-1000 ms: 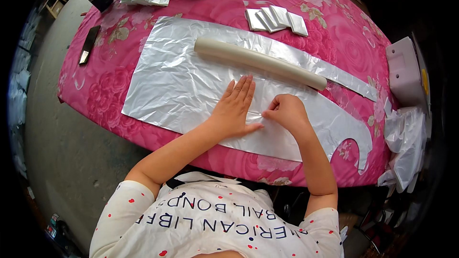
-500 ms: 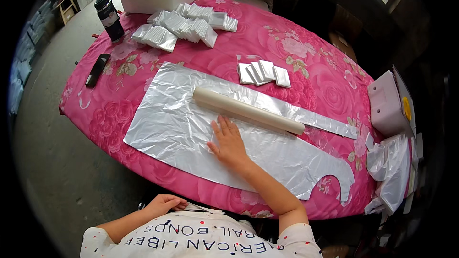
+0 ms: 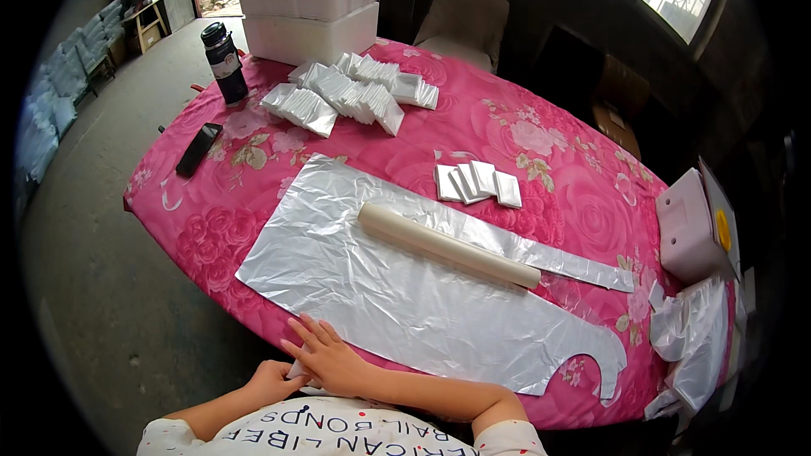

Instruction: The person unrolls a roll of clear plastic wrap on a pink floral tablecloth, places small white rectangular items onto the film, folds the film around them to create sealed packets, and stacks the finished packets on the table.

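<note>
I'm pressing my right hand (image 3: 331, 361), fingers spread flat, on the near edge of the silver plastic sheet (image 3: 405, 304) spread over the pink table (image 3: 557, 160). My left hand (image 3: 272, 382) is pinching the sheet's corner below. Best pulling slowly, keeping it flat, clear of the roll (image 3: 448, 245).

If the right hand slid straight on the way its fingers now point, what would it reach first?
The right hand lies at the near table edge, fingers pointing up-left. It would probably cross the near-left corner of the silvery plastic sheet first, then bare pink floral tablecloth; the exact line is uncertain.
</note>
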A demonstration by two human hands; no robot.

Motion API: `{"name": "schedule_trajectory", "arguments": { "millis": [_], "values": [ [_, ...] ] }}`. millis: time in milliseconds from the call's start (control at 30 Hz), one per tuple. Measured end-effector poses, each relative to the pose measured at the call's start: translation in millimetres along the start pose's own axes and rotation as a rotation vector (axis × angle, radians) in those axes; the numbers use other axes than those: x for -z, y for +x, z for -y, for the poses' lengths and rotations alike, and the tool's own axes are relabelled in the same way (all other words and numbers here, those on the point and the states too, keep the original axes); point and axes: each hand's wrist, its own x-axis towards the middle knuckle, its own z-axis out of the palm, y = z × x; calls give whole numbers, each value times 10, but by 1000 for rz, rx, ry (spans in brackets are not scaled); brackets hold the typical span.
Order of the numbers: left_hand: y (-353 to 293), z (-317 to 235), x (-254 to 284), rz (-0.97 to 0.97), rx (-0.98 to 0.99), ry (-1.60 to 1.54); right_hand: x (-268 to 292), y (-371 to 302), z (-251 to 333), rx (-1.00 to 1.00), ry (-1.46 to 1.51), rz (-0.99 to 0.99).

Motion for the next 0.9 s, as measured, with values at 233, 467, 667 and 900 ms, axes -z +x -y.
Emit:
{"name": "schedule_trajectory", "arguments": {
  "millis": [233, 467, 667, 900],
  "values": [
    [300, -735, 125, -313, -868, 291, 984, -386, -634, 27, 124, -399],
    [1536, -1945, 286, -205, -870, -9, 2241, -903, -2356, -665, 616, -1063],
    [2856, -2797, -59, 33, -285, -316, 2492, -1192, -3306, -1071, 46, -1050],
    [3362, -3127, -524, 119, -322, -552, 2521, -770, -3306, -1205, -61, -828]
  ]
}}
